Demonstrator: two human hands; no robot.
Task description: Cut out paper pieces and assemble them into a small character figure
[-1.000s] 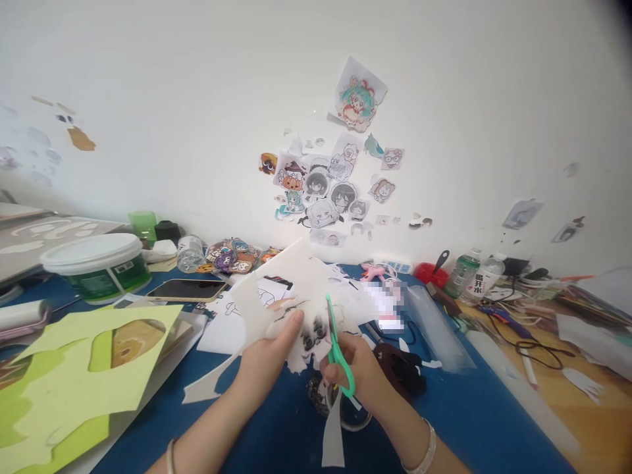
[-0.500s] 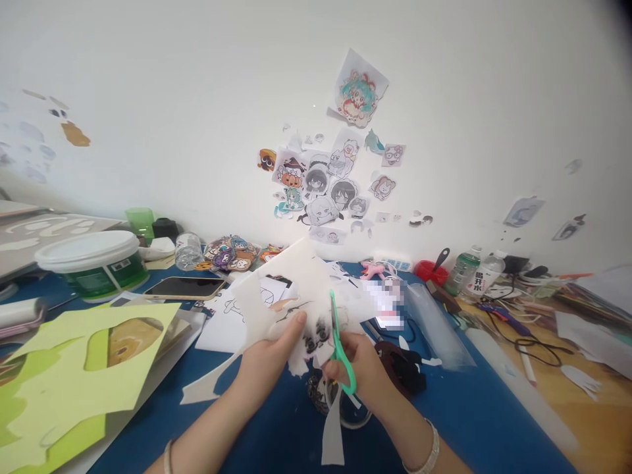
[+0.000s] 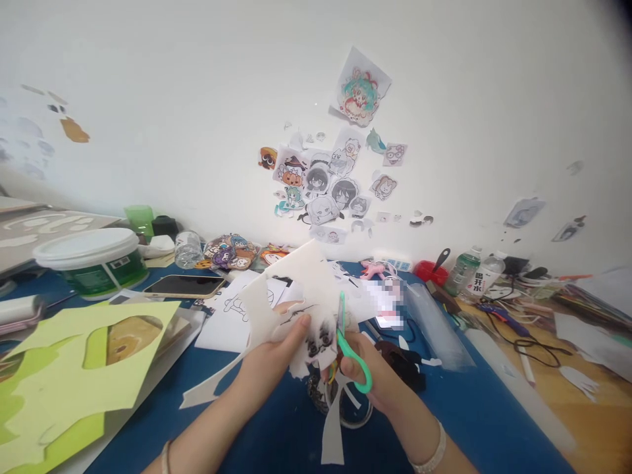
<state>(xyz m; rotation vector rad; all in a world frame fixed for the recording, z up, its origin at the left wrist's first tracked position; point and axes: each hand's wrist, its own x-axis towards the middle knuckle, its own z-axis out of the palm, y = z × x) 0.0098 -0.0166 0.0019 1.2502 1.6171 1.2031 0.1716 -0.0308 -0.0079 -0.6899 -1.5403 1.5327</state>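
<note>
My left hand (image 3: 270, 361) pinches a white paper sheet (image 3: 301, 284) with a black-and-white printed figure, thumb on top, and holds it up above the blue desk mat (image 3: 464, 415). My right hand (image 3: 375, 376) grips green-handled scissors (image 3: 351, 345) with fingers through the loops. The blades point up into the paper just right of the printed figure. A long paper strip (image 3: 334, 428) hangs down below the hands.
Green cut-out sheets (image 3: 83, 368) lie at the left, with a phone (image 3: 185, 286) and a white-lidded green tub (image 3: 91, 260) behind them. A tape roll (image 3: 345, 411) sits under my hands. Bottles (image 3: 471, 273), cables and pens crowd the right. Stickers (image 3: 326, 184) cover the wall.
The scissors have shifted a little to the right and their handles have spread. The left hand turned the paper slightly. The view rose a touch.
</note>
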